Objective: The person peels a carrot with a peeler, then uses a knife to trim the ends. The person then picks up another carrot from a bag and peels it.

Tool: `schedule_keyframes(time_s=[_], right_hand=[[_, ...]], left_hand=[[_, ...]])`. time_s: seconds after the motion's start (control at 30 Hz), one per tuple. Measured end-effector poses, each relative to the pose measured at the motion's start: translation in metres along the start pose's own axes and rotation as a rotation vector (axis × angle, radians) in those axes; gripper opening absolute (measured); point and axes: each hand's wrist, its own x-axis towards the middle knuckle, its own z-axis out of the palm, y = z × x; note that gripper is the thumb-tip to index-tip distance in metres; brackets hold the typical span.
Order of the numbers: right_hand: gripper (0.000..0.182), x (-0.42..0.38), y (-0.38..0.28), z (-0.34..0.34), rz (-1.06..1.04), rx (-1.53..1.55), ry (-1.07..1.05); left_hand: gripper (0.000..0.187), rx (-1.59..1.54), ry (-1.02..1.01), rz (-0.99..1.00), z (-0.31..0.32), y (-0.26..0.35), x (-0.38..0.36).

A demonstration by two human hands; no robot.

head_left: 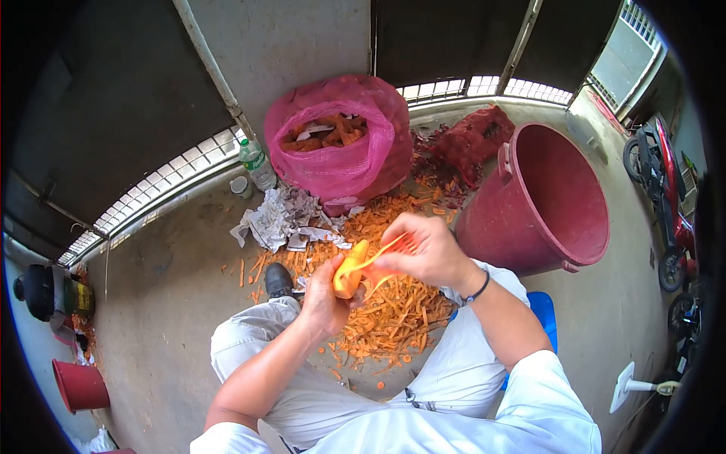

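Note:
My left hand (327,293) is closed around a thick peeled-looking carrot (350,274), bright orange, its narrower end pointing up and away. Close beside it, my right hand (429,253) has its fingers curled on what looks like an orange-red peeler (401,244), blurred by motion. A thin orange strip runs between the carrot and the right hand. Below both hands, between my legs, lies a broad heap of carrot peelings (389,321) on the floor.
A pink mesh sack (340,178) of peelings stands ahead, with crumpled paper (281,218) and a green-labelled bottle (257,164) beside it. To its right are a red net sack (473,144) and a large red bin (491,216). Motorbikes (665,204) stand far right.

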Motion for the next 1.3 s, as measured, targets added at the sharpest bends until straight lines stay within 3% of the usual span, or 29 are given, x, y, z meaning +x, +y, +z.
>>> schedule_keyframes(time_s=[0.07,0.13,0.3,0.47,0.57,0.7,0.8,0.83,0.87,1.17,1.3], right_hand=[[0.024,0.001,-0.007,0.008,-0.022,-0.071,-0.024],[0.025,0.004,-0.008,0.009,-0.094,-0.178,-0.023],[0.023,0.007,0.003,-0.002,-0.040,-0.095,-0.046],[0.022,0.015,0.013,-0.050,-0.069,-0.415,0.347],[0.021,0.014,0.020,-0.061,-0.009,-0.268,0.448],[0.023,0.005,0.011,-0.030,-0.039,0.017,0.188],[0.023,0.000,-0.006,-0.006,-0.044,-0.090,0.028],[0.024,0.000,-0.005,-0.001,-0.107,-0.118,0.004],[0.024,0.000,-0.006,0.001,-0.106,-0.116,0.009],[0.024,0.002,-0.006,0.001,-0.212,-0.255,-0.041],[0.022,0.005,-0.003,-0.005,-0.168,-0.203,-0.058]], left_hand=[[0.029,-0.003,0.123,0.027,0.014,-0.001,-0.004],[0.026,0.014,0.107,0.029,0.013,-0.002,-0.007],[0.025,0.066,0.101,0.093,0.017,-0.004,-0.012],[0.027,0.065,-0.086,0.015,0.002,0.000,-0.012],[0.034,0.013,-0.072,-0.021,0.005,0.005,-0.014],[0.040,-0.047,0.010,-0.013,0.008,0.007,-0.006],[0.036,-0.041,-0.015,-0.006,0.004,0.004,-0.001],[0.036,-0.016,0.063,0.013,0.013,0.003,-0.003],[0.035,0.008,0.141,0.031,0.018,0.002,-0.004],[0.030,-0.003,0.086,0.056,0.005,-0.002,-0.007],[0.031,0.054,0.095,0.049,0.017,0.000,-0.013]])
